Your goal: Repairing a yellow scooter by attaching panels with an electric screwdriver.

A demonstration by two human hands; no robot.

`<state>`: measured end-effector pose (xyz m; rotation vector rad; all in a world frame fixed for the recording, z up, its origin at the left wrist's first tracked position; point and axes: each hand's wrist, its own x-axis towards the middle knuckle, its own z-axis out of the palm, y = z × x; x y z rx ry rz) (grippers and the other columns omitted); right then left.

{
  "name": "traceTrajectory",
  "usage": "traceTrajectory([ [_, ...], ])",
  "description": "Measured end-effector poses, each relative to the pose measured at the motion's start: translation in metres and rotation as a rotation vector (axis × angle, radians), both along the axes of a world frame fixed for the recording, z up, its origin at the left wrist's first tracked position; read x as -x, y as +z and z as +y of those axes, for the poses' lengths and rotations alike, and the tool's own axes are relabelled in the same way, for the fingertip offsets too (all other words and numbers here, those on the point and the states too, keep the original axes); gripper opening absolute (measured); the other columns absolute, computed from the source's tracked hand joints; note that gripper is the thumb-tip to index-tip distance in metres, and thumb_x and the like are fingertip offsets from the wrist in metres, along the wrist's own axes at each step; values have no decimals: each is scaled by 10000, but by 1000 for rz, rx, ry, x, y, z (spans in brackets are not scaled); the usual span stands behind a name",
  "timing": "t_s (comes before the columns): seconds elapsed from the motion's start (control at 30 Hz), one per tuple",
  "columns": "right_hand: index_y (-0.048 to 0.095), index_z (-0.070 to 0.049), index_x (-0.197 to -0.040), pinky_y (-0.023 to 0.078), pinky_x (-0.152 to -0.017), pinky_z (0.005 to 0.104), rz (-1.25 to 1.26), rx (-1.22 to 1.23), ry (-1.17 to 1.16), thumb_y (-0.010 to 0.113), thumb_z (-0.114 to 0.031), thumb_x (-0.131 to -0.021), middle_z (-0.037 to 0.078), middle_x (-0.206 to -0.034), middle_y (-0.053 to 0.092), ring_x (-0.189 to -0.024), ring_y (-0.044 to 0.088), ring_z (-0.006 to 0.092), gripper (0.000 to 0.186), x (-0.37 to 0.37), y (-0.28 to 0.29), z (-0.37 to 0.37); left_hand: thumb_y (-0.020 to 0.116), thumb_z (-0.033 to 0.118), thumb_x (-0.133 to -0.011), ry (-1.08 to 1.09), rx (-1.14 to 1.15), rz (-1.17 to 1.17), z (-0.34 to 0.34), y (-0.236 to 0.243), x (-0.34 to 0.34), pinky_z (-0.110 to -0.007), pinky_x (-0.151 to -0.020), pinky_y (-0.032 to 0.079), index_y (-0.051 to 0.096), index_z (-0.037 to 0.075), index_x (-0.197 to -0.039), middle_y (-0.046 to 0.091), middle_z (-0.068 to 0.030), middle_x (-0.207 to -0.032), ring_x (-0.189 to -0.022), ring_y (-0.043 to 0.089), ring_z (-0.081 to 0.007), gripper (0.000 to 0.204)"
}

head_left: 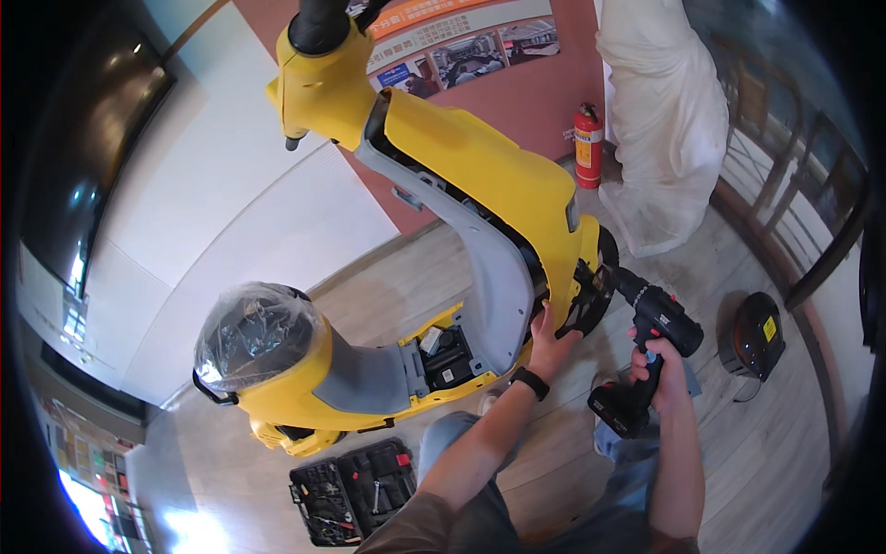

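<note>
A yellow electric scooter stands across the view, its front wheel to the right. My left hand reaches to the lower edge of its front body, beside the grey inner leg panel, fingers stretched up against it. A gap runs between this panel and the yellow front cover. In my right hand is a black cordless drill, my fingers wrapped round its handle. Its front end points up and left, toward the front wheel; the tip is hard to make out there.
An open black tool case lies on the floor below the scooter. Clear plastic film covers the seat. An open compartment shows in the footboard. A dark box-like part sits at right. Behind stand a red fire extinguisher and a white-draped object.
</note>
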<state>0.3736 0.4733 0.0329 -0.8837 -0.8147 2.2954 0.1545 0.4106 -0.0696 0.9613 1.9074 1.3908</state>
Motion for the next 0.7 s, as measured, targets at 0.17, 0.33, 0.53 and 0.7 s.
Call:
traceTrajectory([
  [0.17,561,-77,-1163,416,-553,290,43,-10,-5,569,-285,-848,-15,-663,507,-490,442,85,377,2,2,3,744,314,-776,-48,-15,-56,-2,-2,9,-389,-1169,243,169,-16,-1537,275,-272,-1497,-1407,257,-379,1009],
  [0.33,574,-69,-1156,418,-565,288,62,-4,-22,576,-293,-859,-14,-667,506,-506,450,83,371,7,3,2,739,313,-783,-71,25,45,-4,-21,33,-399,-1161,261,276,-19,-1497,344,-281,-1449,-1391,297,-388,913],
  [0.53,615,-82,-1116,409,-537,254,-10,55,62,604,-256,-872,-24,-650,511,-495,440,73,300,9,6,15,677,190,-843,43,-53,-310,-19,-21,34,-388,-1117,325,337,-5,-1475,447,-180,-1444,-1357,388,-327,743],
  [0.7,641,-87,-1054,382,-474,214,-195,-7,278,603,-255,-888,-43,-638,500,-490,433,48,240,-10,4,87,531,40,-890,23,-44,-499,-36,33,24,-331,-1053,362,313,30,-1507,478,-84,-1416,-1264,466,-191,655],
])
